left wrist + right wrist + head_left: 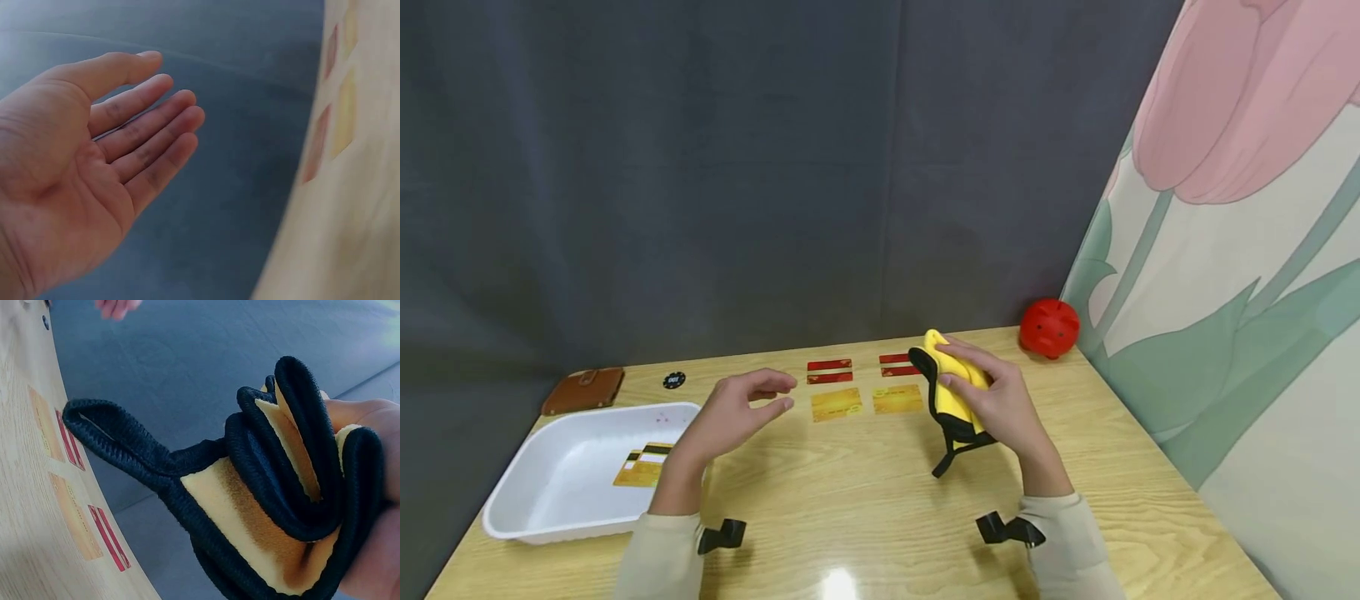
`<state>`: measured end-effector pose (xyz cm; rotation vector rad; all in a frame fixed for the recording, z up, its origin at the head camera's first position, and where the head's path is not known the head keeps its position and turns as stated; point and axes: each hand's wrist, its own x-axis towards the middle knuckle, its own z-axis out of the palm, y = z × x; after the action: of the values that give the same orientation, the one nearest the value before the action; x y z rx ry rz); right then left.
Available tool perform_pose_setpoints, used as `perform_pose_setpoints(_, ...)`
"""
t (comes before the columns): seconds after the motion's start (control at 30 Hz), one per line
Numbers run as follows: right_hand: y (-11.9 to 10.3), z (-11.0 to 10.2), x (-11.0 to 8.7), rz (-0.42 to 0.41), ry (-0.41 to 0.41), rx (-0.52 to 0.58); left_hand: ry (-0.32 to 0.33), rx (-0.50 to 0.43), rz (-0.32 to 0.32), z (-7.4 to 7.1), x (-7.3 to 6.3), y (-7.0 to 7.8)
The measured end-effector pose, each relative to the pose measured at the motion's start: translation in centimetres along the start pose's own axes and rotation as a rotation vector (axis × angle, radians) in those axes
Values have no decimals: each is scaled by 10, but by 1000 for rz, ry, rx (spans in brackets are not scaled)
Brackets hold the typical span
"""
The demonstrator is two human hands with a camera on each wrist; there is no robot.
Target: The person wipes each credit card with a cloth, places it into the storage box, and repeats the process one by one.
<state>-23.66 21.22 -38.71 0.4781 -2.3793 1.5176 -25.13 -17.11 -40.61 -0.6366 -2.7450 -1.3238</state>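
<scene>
My right hand [1003, 400] grips a folded yellow cloth [957, 387] with black edging, lifted over the right part of the table. In the right wrist view the cloth [250, 506] shows its bunched folds and a black hanging loop [119, 437]. My left hand [730, 417] hovers near the white tray's right end, its fingers loosely bent and holding nothing; its bare palm [69, 181] faces the left wrist camera. Between the hands lie two gold cards [837, 404] [897, 399] in a row, with red cards [830, 372] [895, 360] behind them.
A white tray [550, 500] at the left holds several gold cards [640, 473]. Behind it are a brown leather wallet [583, 391] and a black poker chip [674, 380]. A red piggy bank [1049, 328] stands at the back right corner. A dark curtain [737, 183] hangs behind the table [850, 517].
</scene>
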Motion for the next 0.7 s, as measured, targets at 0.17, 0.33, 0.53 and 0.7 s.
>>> perform_pose_setpoints(0.17,0,0,0,-4,0,10,-40,-102,-23,31,23,-14)
perform_pose_setpoints(0.33,-1,0,-1,-8,3,12,-26,-151,-48,55,35,-34)
perform_pose_setpoints(0.53,0,1,-2,-7,-7,18,-5,-152,-140,70,39,-57)
perform_pose_setpoints(0.7,0,1,-1,-19,-4,21,-2,-128,-143,75,41,-68)
